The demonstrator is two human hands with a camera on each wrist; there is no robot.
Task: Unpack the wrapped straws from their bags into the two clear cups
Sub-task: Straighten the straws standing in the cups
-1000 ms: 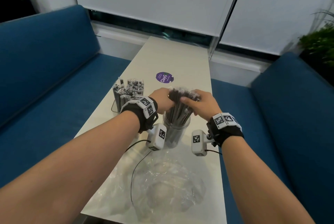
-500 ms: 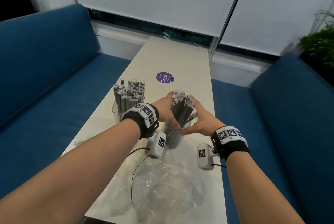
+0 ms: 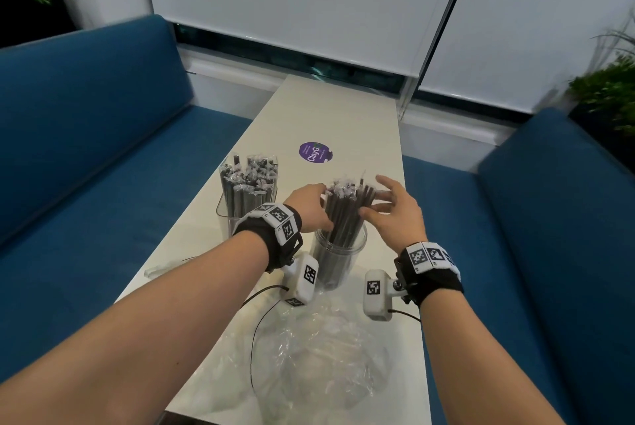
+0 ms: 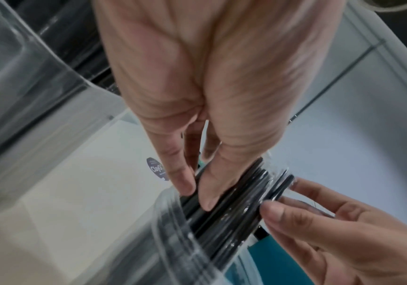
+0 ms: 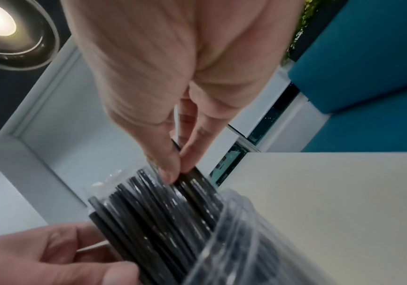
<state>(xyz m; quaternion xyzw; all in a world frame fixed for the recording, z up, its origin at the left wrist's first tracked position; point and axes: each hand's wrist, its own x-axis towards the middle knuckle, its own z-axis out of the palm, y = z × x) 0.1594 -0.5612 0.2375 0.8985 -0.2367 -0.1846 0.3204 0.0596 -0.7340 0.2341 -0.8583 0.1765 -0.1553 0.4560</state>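
Two clear cups stand on the white table (image 3: 360,122). The far left cup (image 3: 225,218) is packed with wrapped black straws (image 3: 249,180). The nearer cup (image 3: 338,258) holds a bundle of wrapped black straws (image 3: 345,210) that leans right. My left hand (image 3: 307,208) grips the bundle's left side just above the rim, its thumb (image 4: 208,194) lying along the straws (image 4: 236,204). My right hand (image 3: 391,215) is at the bundle's right side with fingers spread. Its thumb (image 5: 168,169) and a finger pinch the outer straws (image 5: 190,185).
A crumpled empty clear bag (image 3: 319,356) lies on the table near the front edge, under my wrists. A purple round sticker (image 3: 314,152) sits beyond the cups. A small clear scrap (image 3: 161,270) lies at the table's left edge. Blue benches (image 3: 86,136) flank the narrow table.
My hands have come off the straw tops and dropped to the bundle's sides. The right hand has spread its fingers and shifted right. The bundle now leans right in the cup.
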